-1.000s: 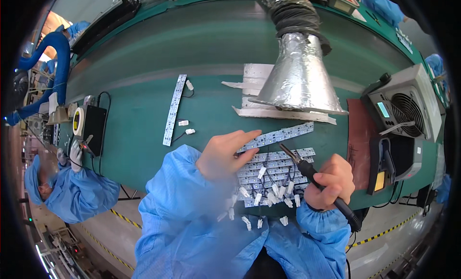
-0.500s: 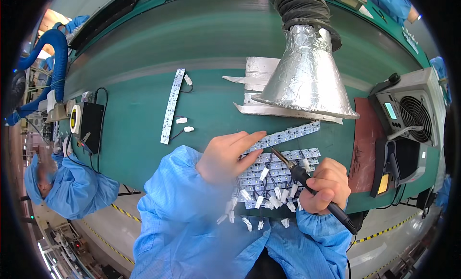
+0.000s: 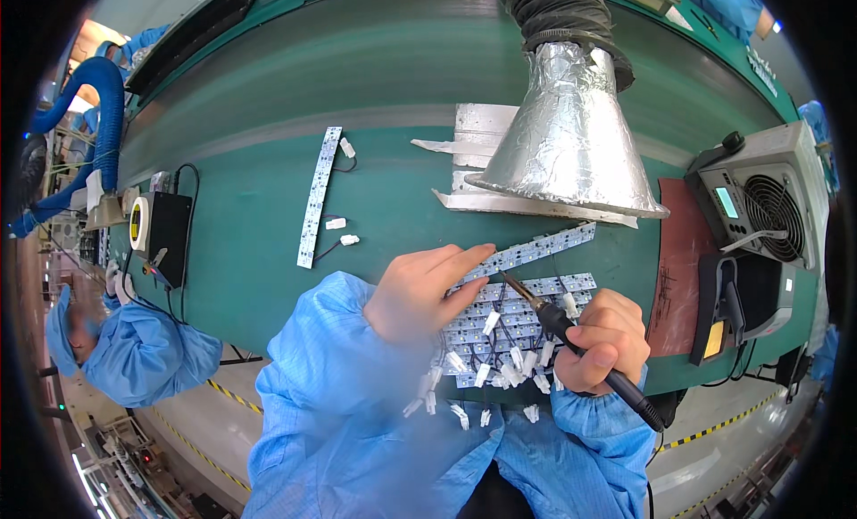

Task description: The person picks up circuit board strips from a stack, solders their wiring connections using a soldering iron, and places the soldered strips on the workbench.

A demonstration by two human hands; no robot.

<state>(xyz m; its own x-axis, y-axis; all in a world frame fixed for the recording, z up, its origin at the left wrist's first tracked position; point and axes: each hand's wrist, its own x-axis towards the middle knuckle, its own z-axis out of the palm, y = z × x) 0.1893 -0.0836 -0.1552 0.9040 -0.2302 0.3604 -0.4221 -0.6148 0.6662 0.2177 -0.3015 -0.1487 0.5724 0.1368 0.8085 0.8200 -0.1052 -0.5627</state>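
My left hand [image 3: 418, 294] pinches one end of an LED circuit board strip [image 3: 544, 248], which slants up to the right. In my right hand [image 3: 605, 342] is a black-handled soldering iron [image 3: 558, 323]. Its tip points up and left, at the near edge of that strip close to my left fingers; whether it touches cannot be made out. Below lie several more LED strips [image 3: 527, 298] side by side, with dark wires and white connectors [image 3: 511, 373] heaped over them and hanging past the table edge. A blurred patch hides part of my left wrist and sleeve.
A foil-covered fume hood [image 3: 571, 144] stands beyond my hands, over white metal pieces [image 3: 482, 126]. A lone LED strip [image 3: 320, 198] lies left on the green mat. Right are a soldering iron stand [image 3: 745, 305] and a fan unit [image 3: 763, 202]; a co-worker [image 3: 134, 340] sits left.
The soldering iron and my right hand have shifted very slightly up and left. My left hand keeps its grip on the strip, almost unmoved.
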